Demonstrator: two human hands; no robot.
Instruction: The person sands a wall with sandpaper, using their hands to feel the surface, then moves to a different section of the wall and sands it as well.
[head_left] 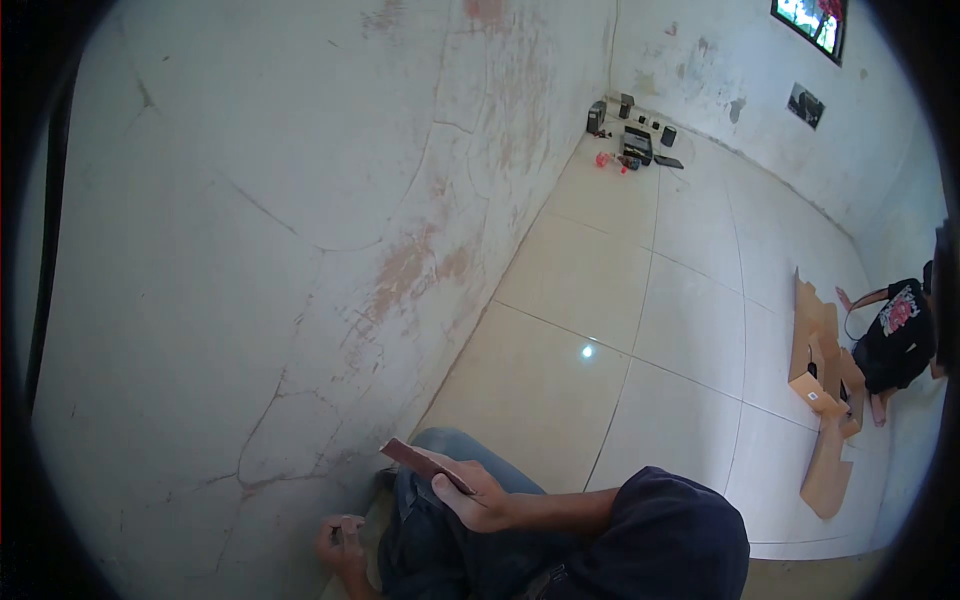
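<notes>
My right hand (478, 498) is closed around a flat, stiff reddish-brown strip of sandpaper (425, 464), thumb on top. The strip points up and left toward the cracked wall (330, 330), above my bent knee in blue jeans (440, 540). Low by the foot of the wall, my left hand (340, 545) has its fingers curled around a small, pale, partly see-through thing, whose kind I cannot tell. Brownish scraped patches (410, 270) and long cracks mark the wall in front of me.
Beige floor tiles (560, 350) stretch to my right. An opened cardboard box (820, 385) lies at the right, beside a seated person in a black shirt (895, 335). In the far corner stand a black case (637, 146), dark containers (668, 136) and small red items (602, 159).
</notes>
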